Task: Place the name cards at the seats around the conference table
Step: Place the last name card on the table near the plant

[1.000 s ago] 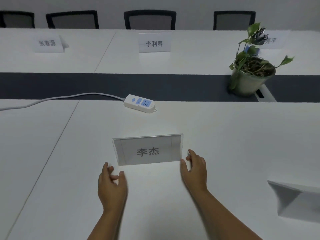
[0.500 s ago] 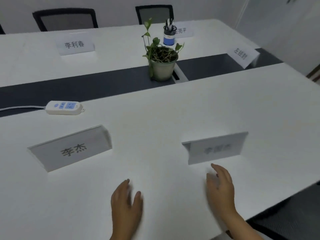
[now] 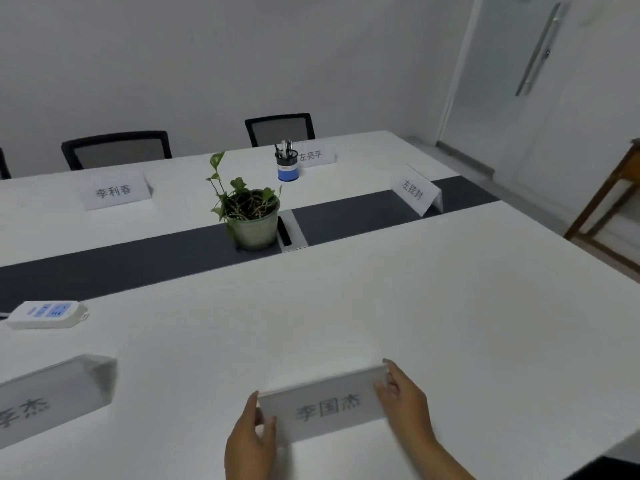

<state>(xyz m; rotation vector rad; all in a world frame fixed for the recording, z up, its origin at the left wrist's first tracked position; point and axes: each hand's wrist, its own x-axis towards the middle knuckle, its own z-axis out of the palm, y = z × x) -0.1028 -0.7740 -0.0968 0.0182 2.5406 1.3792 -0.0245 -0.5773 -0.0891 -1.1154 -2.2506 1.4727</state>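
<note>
A white tent-shaped name card [image 3: 325,408] with three dark characters stands on the white conference table [image 3: 433,306] near its front edge. My left hand [image 3: 251,441] grips the card's left end and my right hand [image 3: 403,398] grips its right end. Another name card [image 3: 52,398] sits to the left on the near side. Three more name cards stand farther off: one at the far left [image 3: 114,191], one behind the pen cup [image 3: 315,155], one on the dark strip at the right [image 3: 417,190].
A potted plant [image 3: 251,216] stands on the dark centre strip beside a cable slot [image 3: 289,230]. A blue pen cup [image 3: 287,166] sits behind it. A white power strip [image 3: 46,313] lies at left. Black chairs [image 3: 116,148] line the far side. A wooden stand [image 3: 609,206] is at right.
My view swung right. Both hands moved forward from the bare table and took hold of the ends of the three-character card; the earlier card now sits at my left.
</note>
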